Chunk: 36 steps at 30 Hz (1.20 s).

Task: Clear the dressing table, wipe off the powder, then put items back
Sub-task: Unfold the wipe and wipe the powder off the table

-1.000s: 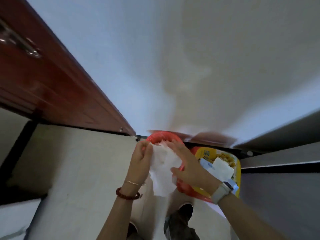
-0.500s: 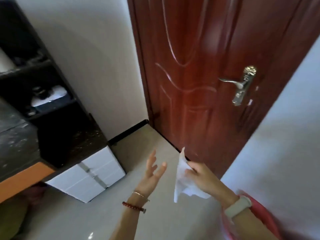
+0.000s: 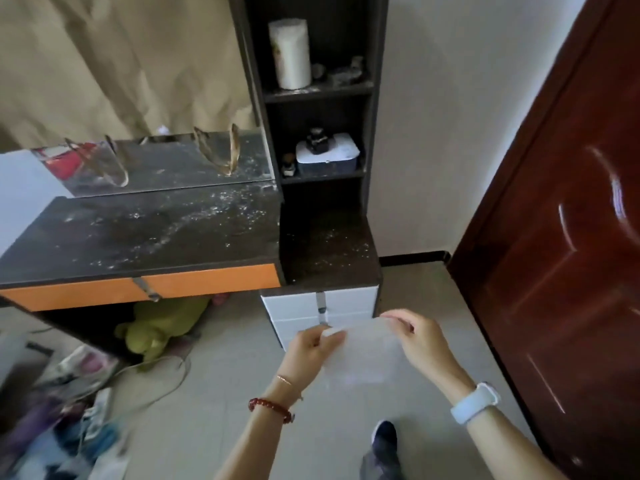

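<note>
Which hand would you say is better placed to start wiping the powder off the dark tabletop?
Probably the left hand: both pinch the wipe, but the powdered tabletop lies on its side.

A thin white wipe (image 3: 360, 351) hangs spread flat above the floor. White powder (image 3: 180, 226) lies scattered across the dark dressing table (image 3: 104, 244), its top bare of items.

White powder (image 3: 194, 220) dusts the dark dressing table (image 3: 86, 247) top (thickest toward its right).
</note>
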Available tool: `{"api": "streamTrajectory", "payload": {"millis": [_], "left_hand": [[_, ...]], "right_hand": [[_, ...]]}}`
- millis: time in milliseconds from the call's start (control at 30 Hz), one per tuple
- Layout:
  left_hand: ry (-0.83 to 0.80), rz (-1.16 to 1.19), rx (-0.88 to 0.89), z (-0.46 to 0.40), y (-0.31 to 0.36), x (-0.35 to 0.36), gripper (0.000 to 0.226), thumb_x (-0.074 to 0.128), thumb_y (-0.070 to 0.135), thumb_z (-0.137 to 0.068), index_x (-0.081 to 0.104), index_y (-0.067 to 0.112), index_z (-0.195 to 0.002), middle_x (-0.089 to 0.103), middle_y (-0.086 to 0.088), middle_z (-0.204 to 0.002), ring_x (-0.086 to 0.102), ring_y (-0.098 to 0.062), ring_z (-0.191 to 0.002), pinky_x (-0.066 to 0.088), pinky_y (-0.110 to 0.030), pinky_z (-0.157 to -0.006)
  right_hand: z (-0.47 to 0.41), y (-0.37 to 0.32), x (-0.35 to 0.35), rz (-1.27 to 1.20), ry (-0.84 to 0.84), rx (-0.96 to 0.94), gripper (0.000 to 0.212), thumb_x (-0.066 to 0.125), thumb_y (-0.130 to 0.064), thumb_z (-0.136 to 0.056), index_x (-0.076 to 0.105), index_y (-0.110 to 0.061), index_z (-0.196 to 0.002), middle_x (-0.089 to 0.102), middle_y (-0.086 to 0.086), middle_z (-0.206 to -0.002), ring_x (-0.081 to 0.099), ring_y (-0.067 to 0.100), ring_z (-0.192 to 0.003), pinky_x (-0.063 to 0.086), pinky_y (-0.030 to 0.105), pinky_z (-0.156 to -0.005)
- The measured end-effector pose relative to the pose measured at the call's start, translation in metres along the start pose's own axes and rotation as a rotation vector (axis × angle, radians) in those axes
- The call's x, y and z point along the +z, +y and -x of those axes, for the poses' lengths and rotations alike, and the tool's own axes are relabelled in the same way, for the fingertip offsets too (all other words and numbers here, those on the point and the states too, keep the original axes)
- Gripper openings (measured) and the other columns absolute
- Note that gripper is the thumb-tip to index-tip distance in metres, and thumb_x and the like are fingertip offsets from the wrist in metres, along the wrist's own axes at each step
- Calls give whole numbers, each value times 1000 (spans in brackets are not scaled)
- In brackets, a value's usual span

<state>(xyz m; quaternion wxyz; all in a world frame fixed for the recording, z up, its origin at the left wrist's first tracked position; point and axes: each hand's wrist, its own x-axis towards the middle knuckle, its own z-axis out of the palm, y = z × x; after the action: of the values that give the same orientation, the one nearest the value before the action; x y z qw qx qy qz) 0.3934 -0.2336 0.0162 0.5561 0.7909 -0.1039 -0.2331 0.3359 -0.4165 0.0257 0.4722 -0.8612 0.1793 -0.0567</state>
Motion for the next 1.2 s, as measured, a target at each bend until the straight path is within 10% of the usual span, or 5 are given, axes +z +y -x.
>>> {"api": "streamTrajectory", "payload": {"millis": [300,533,833,1033,1200], "left_hand": [[204,40,-305,-187,-11,-6,27,52,23,-89,51,10,-65,47,-3,-62,44,-16,-59,37,-26,-55],[258,-230,-404,-326,-32,3,48,50,27,-91,36,11,-134,46,-16,-129,51,-31,-113,43,-40,-97],[172,-744,-426,-341,-123,10,48,40,26,-92,29,18,-138,31,-10,-145,30,-31,-128,29,-41,-105],[144,-891,-350,-351,-164,9,56,45,30,-79,40,7,-130,49,-23,-132,42,-42,-124,35,-58,-97],[220,-910,-313,-349,-197,3,58,32,33,-81,38,0,-128,49,-26,-132,25,-31,-127,36,-53,-100]], "right_hand": [[-178,41,37,124,-318,83,15,60,-28,-87,58,-14,-87,50,1,-93,53,18,-90,33,23,-71],[-319,109,63,466,-166,156,45,49,-15,-90,41,-11,-134,33,21,-141,30,35,-131,38,43,-102],[-337,174,146,634,-215,124,55,54,-20,-89,35,-2,-137,27,31,-145,22,47,-135,19,54,-110],[-374,194,173,691,-143,203,67,18,-41,-89,14,0,-142,12,28,-150,7,38,-140,10,53,-114],[-427,184,217,823,-145,-117,64,23,-43,-91,17,-5,-143,19,21,-151,14,37,-140,6,49,-115]]}}
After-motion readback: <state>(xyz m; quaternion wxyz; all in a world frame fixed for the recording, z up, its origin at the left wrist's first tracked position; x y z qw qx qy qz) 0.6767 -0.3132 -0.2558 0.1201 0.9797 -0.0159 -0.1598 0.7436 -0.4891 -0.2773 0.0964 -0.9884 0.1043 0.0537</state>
